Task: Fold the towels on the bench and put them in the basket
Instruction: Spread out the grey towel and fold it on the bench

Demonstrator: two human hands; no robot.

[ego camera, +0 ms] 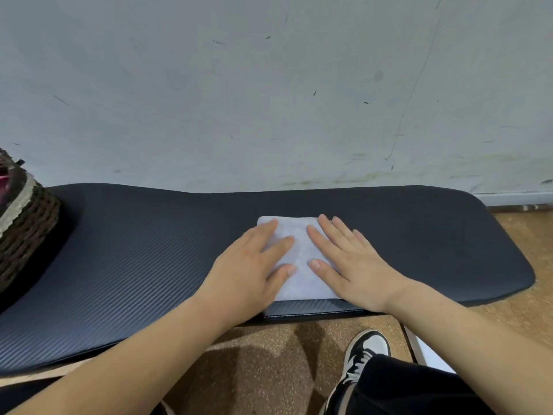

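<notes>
A small white towel (301, 253) is seen on the dark surface (134, 250), lying flat in a neat rectangle. It is placed close to the front edge, a little right of the middle. The left hand (248, 265) is laid flat on the left side of the towel, with its fingers straight and spread. The right hand (356, 265) is laid flat on the right side the same way. Nothing is gripped by either hand; the towel is only pressed down by them. The two thumbs are pointed at each other near the middle of the towel, but they are kept apart, and a strip of white cloth is left bare between the hands. A brown woven basket (27, 232) is stood at the left end of the surface, well apart from the towel, and it is partly cut off by the picture's side. Something pink is seen inside it. A grey wall (269, 85) with small dark marks is seen behind the back edge. Below the front edge, a black and white shoe (366, 350) is set on the brown floor (263, 369).
</notes>
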